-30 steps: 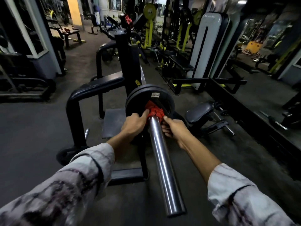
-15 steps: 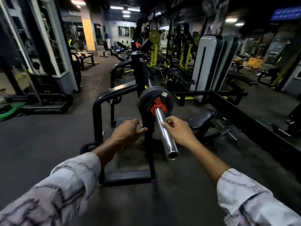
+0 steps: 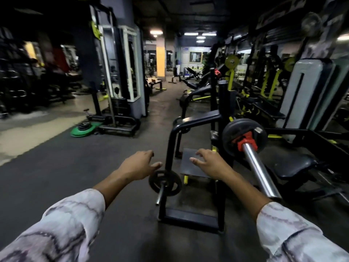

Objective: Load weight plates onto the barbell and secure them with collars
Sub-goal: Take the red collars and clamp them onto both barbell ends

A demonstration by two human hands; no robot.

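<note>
Right of centre, the rigid steel barbell (image 3: 259, 173) carries a heavy black weight plate (image 3: 234, 133), best gripped by its rim, behind a red collar (image 3: 246, 141). Left hand (image 3: 137, 164) and right hand (image 3: 210, 163) hover open, empty.

Both your arms reached forward from the bottom of the view, each covered to mid-forearm by a pale, marbled sleeve, the left sleeve (image 3: 56, 231) and the right sleeve (image 3: 294, 237) pushed back to leave the wrists bare. Your left hand (image 3: 137, 165) hung palm down, its fingers curled loosely and the thumb pointing toward the right, gripping nothing. Your right hand (image 3: 209, 163) was also palm down, its fingers (image 3: 200, 153) spread and slightly bent, the thumb stretched out toward the left hand, and it closed on nothing. The two hands were level with each other and apart, thumbs facing inward.
</note>
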